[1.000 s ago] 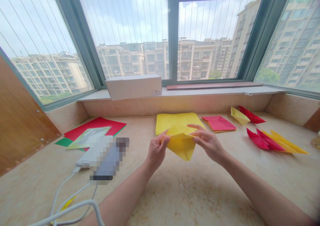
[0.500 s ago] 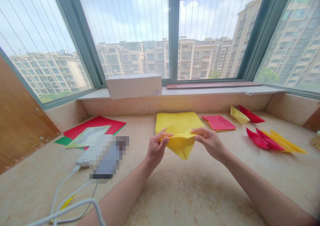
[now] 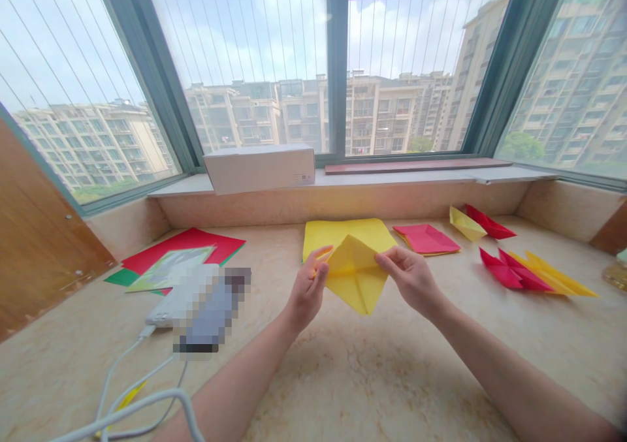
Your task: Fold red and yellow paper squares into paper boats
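Observation:
A folded yellow sheet of paper [image 3: 357,275] is held up above the counter, shaped like a diamond with crease lines across its face. My left hand [image 3: 308,285] pinches its left corner between thumb and fingers. At the right corner, my right hand [image 3: 405,273] grips the paper the same way. Behind it lies a stack of flat yellow paper [image 3: 318,233], partly covered by the held piece. Just right of that stack is a pile of folded red and yellow squares [image 3: 426,238].
Folded paper boats, one pale yellow [image 3: 466,225] and one red [image 3: 490,222], sit at the right, with pink [image 3: 514,273] and orange-yellow folded pieces [image 3: 563,279] nearer. Leftward are red sheets [image 3: 181,243], a white power bank [image 3: 169,301], a blurred phone and cables [image 3: 142,406]. A white box [image 3: 259,171] stands on the sill.
The yellow paper has gone from a partly opened fold with its top edge tipped over to a flatter diamond with an upright top point. Both hands stay at its side corners.

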`<state>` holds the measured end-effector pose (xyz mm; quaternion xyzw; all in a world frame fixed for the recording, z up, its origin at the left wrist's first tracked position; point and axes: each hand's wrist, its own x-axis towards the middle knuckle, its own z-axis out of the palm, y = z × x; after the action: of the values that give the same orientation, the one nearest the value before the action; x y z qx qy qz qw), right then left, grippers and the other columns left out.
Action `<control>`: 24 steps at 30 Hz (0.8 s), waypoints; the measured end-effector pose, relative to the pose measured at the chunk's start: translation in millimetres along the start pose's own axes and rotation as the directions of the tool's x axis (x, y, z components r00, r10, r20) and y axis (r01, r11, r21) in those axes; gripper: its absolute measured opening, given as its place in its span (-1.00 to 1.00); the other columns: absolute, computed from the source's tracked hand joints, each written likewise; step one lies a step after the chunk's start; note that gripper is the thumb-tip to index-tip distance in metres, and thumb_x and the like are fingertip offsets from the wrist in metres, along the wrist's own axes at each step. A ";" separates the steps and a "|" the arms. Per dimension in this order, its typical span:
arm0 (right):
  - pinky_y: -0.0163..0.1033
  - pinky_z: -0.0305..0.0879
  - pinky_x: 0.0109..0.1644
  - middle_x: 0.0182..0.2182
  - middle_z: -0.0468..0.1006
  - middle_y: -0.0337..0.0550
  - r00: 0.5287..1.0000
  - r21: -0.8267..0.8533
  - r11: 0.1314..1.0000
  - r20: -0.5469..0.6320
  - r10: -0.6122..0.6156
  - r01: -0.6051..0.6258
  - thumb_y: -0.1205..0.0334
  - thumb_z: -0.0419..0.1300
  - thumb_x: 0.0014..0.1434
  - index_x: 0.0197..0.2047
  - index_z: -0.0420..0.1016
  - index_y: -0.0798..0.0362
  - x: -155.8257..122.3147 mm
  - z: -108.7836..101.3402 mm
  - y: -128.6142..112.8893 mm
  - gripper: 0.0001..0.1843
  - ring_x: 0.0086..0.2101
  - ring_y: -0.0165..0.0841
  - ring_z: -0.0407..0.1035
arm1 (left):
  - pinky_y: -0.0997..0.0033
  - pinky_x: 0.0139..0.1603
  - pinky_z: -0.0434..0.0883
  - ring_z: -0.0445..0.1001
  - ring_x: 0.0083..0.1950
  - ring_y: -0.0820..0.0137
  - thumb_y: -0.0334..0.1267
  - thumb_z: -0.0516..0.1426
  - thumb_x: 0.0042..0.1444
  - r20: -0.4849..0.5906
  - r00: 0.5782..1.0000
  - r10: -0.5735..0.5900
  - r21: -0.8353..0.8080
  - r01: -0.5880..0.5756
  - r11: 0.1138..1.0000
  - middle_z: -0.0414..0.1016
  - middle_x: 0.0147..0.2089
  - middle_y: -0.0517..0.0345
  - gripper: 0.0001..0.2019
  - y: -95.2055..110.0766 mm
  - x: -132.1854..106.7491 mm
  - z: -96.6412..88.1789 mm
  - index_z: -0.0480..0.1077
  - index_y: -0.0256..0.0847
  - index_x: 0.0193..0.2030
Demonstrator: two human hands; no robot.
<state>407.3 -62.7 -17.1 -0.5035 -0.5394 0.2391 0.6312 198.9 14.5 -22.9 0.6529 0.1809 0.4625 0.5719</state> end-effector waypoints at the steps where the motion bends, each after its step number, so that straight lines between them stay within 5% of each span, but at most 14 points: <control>1: -0.26 0.29 -0.42 -0.52 0.51 -0.18 1.000 0.001 1.000 -0.026 0.000 0.000 -0.17 0.28 0.12 -0.44 0.46 0.02 0.5 0.4 1.3 -0.59 -0.47 -0.32 0.37 | 0.37 -0.18 0.44 0.55 -0.12 0.24 0.15 0.11 0.20 -0.003 0.999 -0.040 -0.046 0.040 0.998 0.56 -0.01 -0.14 -0.31 -0.7 0.0 1.0 0.17 -0.24 0.33; 4: -0.25 0.32 -0.42 -0.51 0.52 -0.17 0.997 0.004 1.000 -0.076 -0.007 0.007 -0.18 0.29 0.11 -0.43 0.47 0.02 2.0 0.2 5.0 -0.59 -0.47 -0.31 0.39 | 0.33 -0.14 0.47 0.56 -0.11 0.24 0.13 0.13 0.20 0.013 0.992 -0.123 -0.144 0.124 0.982 0.56 -0.04 -0.12 -0.23 -2.2 1.4 2.6 0.01 -0.24 0.41; 9: -0.17 0.43 -0.22 -0.37 0.63 -0.11 1.000 0.072 0.997 0.001 0.004 -0.004 -0.17 0.31 0.09 -0.28 0.54 0.01 2.9 0.6 8.7 -0.61 -0.31 -0.23 0.51 | 0.29 -0.10 0.51 0.53 -0.02 0.20 0.11 0.13 0.20 0.061 0.990 -0.127 -0.155 0.136 0.979 0.56 -0.11 -0.08 -0.41 -1.9 4.3 1.6 0.35 -0.29 0.21; 16: -0.15 0.45 -0.18 -0.28 0.67 -0.11 0.999 0.173 0.984 0.007 0.048 -0.048 -0.08 0.34 0.09 -0.02 0.42 -0.04 2.2 2.9 3.1 -0.54 -0.26 -0.23 0.55 | 0.32 -0.13 0.51 0.53 -0.13 0.27 0.06 0.15 0.20 0.015 0.997 -0.072 -0.145 0.073 0.987 0.56 -0.22 0.01 -0.56 0.1 0.2 3.8 0.49 -0.30 -0.02; 19: -0.11 0.46 -0.13 -0.28 0.68 -0.08 0.996 0.182 0.980 -0.018 0.084 -0.080 -0.07 0.37 0.06 0.05 0.44 0.00 2.9 2.4 1.9 -0.46 -0.25 -0.21 0.56 | 0.32 -0.16 0.51 0.54 -0.18 0.28 0.06 0.12 0.22 0.004 0.999 -0.054 -0.063 0.054 0.996 0.56 -0.27 0.04 -0.58 1.7 -0.5 3.0 0.51 -0.30 -0.09; 24: 0.01 0.41 0.03 -0.20 0.68 -0.02 0.996 0.069 0.996 -0.061 0.060 -0.056 -0.06 0.33 0.10 -0.14 0.61 0.04 6.2 -2.2 7.7 -0.62 -0.15 -0.14 0.54 | 0.38 -0.29 0.49 0.53 -0.29 0.26 0.11 0.12 0.19 -0.007 1.000 0.004 0.261 -0.002 0.965 0.55 -0.39 0.09 -0.56 4.2 1.8 -3.9 0.55 -0.28 -0.28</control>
<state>413.0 -55.4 -21.1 -0.5047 -0.4958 0.2595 0.6574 195.5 16.9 -18.7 0.7210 0.2412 0.4381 0.4796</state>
